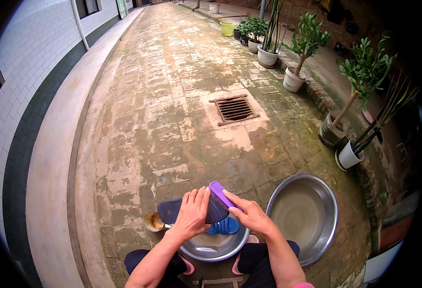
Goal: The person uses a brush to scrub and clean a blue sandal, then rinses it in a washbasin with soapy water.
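My left hand grips a dark navy slipper across its middle, its flat sole facing up. In my right hand is a purple scrubbing brush, bristles against the slipper's right end. Both are above a metal basin between my feet. A blue plastic slipper with holes lies in that basin, partly hidden by the navy one. To the left of the basin stands a metal mug with brownish stuff inside.
A larger metal basin holding cloudy water stands to my right. Ahead, a rusty drain grate is set in the brick paving. Potted plants line the right edge, with a yellow-green bucket farther off. A raised concrete kerb runs along the left wall.
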The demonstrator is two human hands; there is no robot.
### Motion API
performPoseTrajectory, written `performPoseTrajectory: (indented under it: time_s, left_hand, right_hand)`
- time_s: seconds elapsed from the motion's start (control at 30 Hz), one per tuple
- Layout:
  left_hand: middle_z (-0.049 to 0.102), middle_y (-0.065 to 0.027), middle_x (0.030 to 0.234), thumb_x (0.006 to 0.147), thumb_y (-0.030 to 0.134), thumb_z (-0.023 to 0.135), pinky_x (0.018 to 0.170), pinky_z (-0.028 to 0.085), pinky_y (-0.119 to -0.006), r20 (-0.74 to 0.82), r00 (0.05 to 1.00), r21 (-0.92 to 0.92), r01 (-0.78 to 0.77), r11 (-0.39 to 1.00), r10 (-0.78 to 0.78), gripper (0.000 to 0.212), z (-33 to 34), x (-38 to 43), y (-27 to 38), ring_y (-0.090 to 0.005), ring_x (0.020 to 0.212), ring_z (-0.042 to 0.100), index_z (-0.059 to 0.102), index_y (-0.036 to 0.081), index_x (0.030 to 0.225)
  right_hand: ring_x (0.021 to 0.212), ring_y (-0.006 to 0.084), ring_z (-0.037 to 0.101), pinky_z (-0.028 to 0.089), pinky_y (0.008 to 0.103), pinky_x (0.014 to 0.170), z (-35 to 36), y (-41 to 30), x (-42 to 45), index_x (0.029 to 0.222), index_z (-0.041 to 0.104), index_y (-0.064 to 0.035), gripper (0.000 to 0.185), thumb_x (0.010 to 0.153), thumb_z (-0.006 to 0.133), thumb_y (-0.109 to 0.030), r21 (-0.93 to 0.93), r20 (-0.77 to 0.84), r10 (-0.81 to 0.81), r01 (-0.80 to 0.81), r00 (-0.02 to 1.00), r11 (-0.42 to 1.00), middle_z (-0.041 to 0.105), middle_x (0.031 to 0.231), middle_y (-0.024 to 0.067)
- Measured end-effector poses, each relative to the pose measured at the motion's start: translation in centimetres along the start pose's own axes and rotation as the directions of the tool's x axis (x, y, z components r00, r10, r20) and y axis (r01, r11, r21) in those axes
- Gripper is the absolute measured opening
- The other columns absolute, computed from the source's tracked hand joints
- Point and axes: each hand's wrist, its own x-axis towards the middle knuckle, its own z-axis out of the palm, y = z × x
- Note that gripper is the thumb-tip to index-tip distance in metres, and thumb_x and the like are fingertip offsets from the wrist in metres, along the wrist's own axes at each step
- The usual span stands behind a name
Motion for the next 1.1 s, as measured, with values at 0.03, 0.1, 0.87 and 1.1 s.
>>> performPoseTrajectory:
  time_s: [0.03, 0.1, 0.87, 1.1]
  left_hand:
    - [0.044, -0.0255, 0.140, 0.048, 0.026, 0.089, 0.109, 0.033, -0.050, -0.001, 1.000, -0.002, -0.001, 1.000, 0.001, 0.117, -0.2, 0.0, 0.0, -0.0418, 0.128, 0.043, 0.032, -0.008, 0.144]
    - [0.044, -0.0259, 0.139, 0.049, 0.024, 0.089, 0.108, 0.034, -0.050, -0.046, 0.999, -0.012, 0.013, 1.000, -0.014, 0.116, -0.7, 0.4, -0.2, -0.0416, 0.128, 0.044, 0.032, -0.008, 0.144]
    - [0.061, -0.0229, 0.125, 0.057, 0.036, 0.088, 0.100, 0.046, -0.036, 0.037, 0.751, -0.639, 0.525, 0.563, -0.659, 0.105, -1.6, 1.4, -2.0, -0.0267, 0.116, 0.060, 0.043, -0.012, 0.139]
    - [0.060, -0.0198, 0.119, 0.057, 0.037, 0.088, 0.095, 0.049, -0.036, 0.067, 0.811, -0.702, 0.453, 0.550, -0.582, 0.098, -1.5, 1.5, -1.5, -0.0262, 0.109, 0.061, 0.048, -0.007, 0.135]
  right_hand:
    - [0.113, 0.0406, 0.061, 0.048, 0.0431, 0.095, 0.1, 0.1, 0.0, 0.148, 0.044, -0.0201, 0.056, 0.094, 0.057, -0.020, 0.011, -0.021, -0.049, 0.050, 0.999, 0.999, 0.062, 0.126, 0.0249]
    - [0.118, 0.0390, 0.059, 0.047, 0.0411, 0.098, -0.1, -0.6, 0.3, 0.148, 0.044, -0.0170, 0.056, 0.094, 0.058, -0.017, 0.070, -0.077, -0.059, 0.064, 0.995, 0.995, 0.058, 0.133, 0.0236]
    - [0.077, 0.0347, 0.060, 0.048, 0.0421, 0.074, 3.3, -2.6, 0.1, 0.149, 0.045, -0.0219, 0.063, 0.090, 0.064, -0.012, 0.027, -0.217, -0.210, 0.221, 0.953, 0.975, 0.059, 0.087, 0.0171]
    - [0.078, 0.0352, 0.062, 0.049, 0.0431, 0.072, 3.1, -3.0, -0.2, 0.148, 0.047, -0.0232, 0.064, 0.088, 0.066, -0.011, -0.037, -0.267, -0.179, 0.175, 0.947, 0.984, 0.059, 0.086, 0.0171]
